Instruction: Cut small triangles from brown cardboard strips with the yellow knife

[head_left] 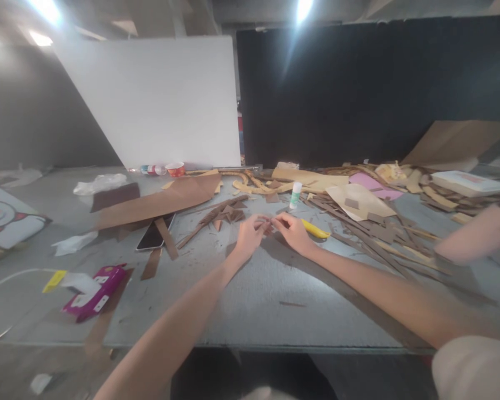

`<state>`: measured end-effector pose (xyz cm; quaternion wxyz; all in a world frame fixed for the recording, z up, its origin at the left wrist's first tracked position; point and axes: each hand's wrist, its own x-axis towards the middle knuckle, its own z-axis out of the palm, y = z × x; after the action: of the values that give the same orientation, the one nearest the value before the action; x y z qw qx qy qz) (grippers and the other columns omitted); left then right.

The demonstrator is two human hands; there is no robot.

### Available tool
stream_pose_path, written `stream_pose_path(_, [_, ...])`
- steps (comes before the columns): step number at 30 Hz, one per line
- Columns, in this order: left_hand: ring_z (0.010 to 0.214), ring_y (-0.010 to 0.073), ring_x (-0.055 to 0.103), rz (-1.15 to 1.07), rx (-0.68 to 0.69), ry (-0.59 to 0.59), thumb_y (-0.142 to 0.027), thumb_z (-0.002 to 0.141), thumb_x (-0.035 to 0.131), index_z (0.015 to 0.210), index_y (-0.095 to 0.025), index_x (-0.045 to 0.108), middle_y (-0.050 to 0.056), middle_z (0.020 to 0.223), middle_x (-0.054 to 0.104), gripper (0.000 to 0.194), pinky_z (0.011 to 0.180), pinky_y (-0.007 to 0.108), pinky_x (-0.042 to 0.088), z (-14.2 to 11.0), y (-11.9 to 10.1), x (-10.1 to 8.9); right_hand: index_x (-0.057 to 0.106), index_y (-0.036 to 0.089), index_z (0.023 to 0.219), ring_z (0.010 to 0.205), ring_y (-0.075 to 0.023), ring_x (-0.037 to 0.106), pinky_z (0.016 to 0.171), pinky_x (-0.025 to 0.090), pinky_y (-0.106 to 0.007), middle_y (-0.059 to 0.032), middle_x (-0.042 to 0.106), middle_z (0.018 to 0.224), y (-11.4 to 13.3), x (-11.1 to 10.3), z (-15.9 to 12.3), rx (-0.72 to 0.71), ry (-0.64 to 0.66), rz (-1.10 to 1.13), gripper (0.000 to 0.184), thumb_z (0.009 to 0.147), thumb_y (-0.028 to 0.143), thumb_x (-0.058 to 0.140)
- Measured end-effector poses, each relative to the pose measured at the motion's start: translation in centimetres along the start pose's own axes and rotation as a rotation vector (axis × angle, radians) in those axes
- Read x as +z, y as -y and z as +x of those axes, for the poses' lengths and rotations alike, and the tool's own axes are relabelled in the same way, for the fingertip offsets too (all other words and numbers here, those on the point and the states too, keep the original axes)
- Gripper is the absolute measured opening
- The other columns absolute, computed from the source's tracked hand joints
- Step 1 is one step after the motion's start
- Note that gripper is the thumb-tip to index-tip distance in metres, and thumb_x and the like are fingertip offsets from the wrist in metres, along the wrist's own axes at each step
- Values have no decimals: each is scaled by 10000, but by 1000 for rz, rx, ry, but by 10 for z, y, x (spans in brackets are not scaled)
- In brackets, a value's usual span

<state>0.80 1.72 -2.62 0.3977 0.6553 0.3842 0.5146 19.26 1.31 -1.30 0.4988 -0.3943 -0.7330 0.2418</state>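
Both my hands meet over the middle of the grey table (250,300). My left hand (250,236) and my right hand (292,230) pinch a small brown cardboard piece (269,225) between their fingertips, fingers closed on it. A yellow utility knife (315,229) lies on the table just right of my right hand. A pile of small brown cardboard scraps (225,214) sits just beyond my left hand. A white glue stick with a green band (295,195) stands upright behind my hands.
A phone (154,236) lies under brown strips at left, near a large brown sheet (158,203). A magenta box (94,291) sits front left. Cardboard strips and tan paper (360,200) cover the right. Another person's arm (479,233) reaches in at the right. A white board (158,100) leans behind.
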Motion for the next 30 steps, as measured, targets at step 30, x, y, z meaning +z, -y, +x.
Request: stream_pose_path(30, [989, 261, 770, 409, 122, 55, -340, 1065, 557, 1196, -220, 670, 106, 1073, 787, 211, 880, 372, 595, 0, -8, -9, 769, 203, 899, 596, -173, 441, 587, 343, -301, 36, 470, 615, -16, 3, 4, 97, -21, -48, 327, 920, 518, 684])
